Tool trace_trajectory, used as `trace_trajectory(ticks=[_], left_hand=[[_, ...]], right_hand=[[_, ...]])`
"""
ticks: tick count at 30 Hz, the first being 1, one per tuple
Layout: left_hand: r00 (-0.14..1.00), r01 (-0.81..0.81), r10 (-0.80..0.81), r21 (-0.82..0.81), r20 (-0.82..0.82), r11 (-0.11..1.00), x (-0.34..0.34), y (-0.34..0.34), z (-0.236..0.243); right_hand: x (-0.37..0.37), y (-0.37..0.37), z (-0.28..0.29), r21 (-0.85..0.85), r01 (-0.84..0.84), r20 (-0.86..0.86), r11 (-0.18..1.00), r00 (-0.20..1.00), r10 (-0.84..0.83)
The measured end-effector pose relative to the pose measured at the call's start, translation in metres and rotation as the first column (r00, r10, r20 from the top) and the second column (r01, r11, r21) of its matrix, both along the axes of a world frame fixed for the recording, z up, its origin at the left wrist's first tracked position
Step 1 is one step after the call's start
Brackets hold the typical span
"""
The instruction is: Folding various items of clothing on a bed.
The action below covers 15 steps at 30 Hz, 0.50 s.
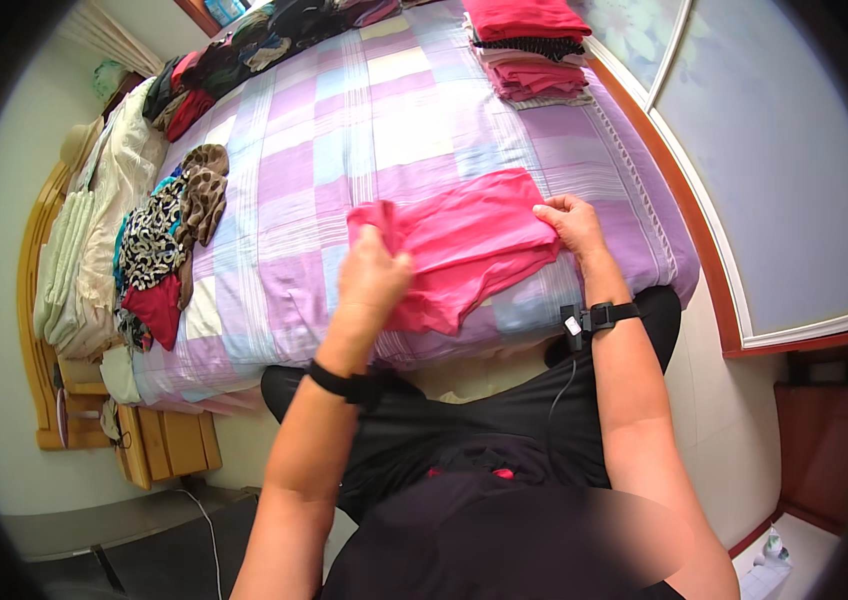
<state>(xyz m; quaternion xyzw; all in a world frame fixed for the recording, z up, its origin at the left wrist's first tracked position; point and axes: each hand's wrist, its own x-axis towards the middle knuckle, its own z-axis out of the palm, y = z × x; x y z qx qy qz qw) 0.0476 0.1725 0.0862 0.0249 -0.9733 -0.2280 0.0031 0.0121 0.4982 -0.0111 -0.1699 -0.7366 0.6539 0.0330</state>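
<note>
A bright pink garment [469,240] lies partly folded near the front edge of the bed; its exact kind is hard to tell. My left hand [374,275] is closed on its left end, where the cloth bunches up and lifts a little off the bedspread. At the opposite end, my right hand [572,222] pinches the right edge between thumb and fingers. A loose lower part of the cloth hangs toward me below the left hand. Dark bands circle both my wrists.
A checked purple, blue and white bedspread [284,190] covers the bed. Folded clothes [534,75] are stacked at the far right. Loose patterned garments [159,235] lie on the left, and dark clothes [234,60] line the far side. A wooden nightstand [174,445] stands lower left.
</note>
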Motion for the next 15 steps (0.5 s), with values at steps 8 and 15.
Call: trace_trajectory(ticks=[8,15], left_hand=[[0.979,0.205,-0.187,0.313,-0.084,0.927,0.021,0.007,-0.032],[0.837,0.384,-0.459,-0.277,-0.297,0.881,0.021,-0.001,-0.059]], right_hand=[[0.001,-0.002,-0.009,0.128,0.014,-0.036,0.992,0.999,-0.009],[0.007,-0.007,-0.002,0.293,0.025,-0.057,0.956,0.998,-0.008]])
